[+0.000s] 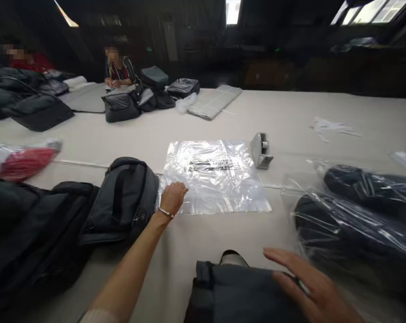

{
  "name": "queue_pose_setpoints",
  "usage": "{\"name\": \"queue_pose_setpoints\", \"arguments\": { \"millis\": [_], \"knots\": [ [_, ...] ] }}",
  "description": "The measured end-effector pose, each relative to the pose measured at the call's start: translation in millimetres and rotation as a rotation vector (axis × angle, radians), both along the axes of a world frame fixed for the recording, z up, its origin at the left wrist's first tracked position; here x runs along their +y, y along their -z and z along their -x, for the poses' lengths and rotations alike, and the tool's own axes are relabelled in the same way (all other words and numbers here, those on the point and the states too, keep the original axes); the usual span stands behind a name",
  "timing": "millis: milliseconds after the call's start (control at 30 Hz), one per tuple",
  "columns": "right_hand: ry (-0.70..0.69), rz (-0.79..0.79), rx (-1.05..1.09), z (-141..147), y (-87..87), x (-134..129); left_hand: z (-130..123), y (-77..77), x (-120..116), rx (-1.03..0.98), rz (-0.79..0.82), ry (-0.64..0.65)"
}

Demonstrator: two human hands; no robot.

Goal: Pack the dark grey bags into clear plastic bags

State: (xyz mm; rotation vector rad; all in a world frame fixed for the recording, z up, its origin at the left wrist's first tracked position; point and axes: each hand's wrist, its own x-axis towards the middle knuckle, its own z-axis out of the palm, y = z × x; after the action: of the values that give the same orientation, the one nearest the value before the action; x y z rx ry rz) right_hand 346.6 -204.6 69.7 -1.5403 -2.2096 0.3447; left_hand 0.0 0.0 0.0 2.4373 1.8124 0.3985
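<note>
Clear plastic sheeting (223, 195) is laid flat on the tabletop (203, 246). At its near left corner, the left hand (174, 197) is curled narrow; whether an edge is pinched cannot be told. Nearer the wearer than the sheeting, a dark bag (243, 287) is partly covered by the right hand (320, 291), whose thumb and fingers are parted; between them a slim object (303, 287) is seen, but whether it is gripped cannot be told. Left of the sheeting, a backpack (122, 206) is set down. The step in hand is judged to be the taking of the sheeting's edge; for that, one layer seems to need separating cleanly.
</note>
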Motion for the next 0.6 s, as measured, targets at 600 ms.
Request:
{"name": "queue_pose_setpoints", "arguments": {
  "millis": [600],
  "knots": [
    [-0.161,0.114,-0.278,117.0,42.4,179.6,25.8,-10.0,-40.0,-0.114,-0.199,0.043]
  ]
}}
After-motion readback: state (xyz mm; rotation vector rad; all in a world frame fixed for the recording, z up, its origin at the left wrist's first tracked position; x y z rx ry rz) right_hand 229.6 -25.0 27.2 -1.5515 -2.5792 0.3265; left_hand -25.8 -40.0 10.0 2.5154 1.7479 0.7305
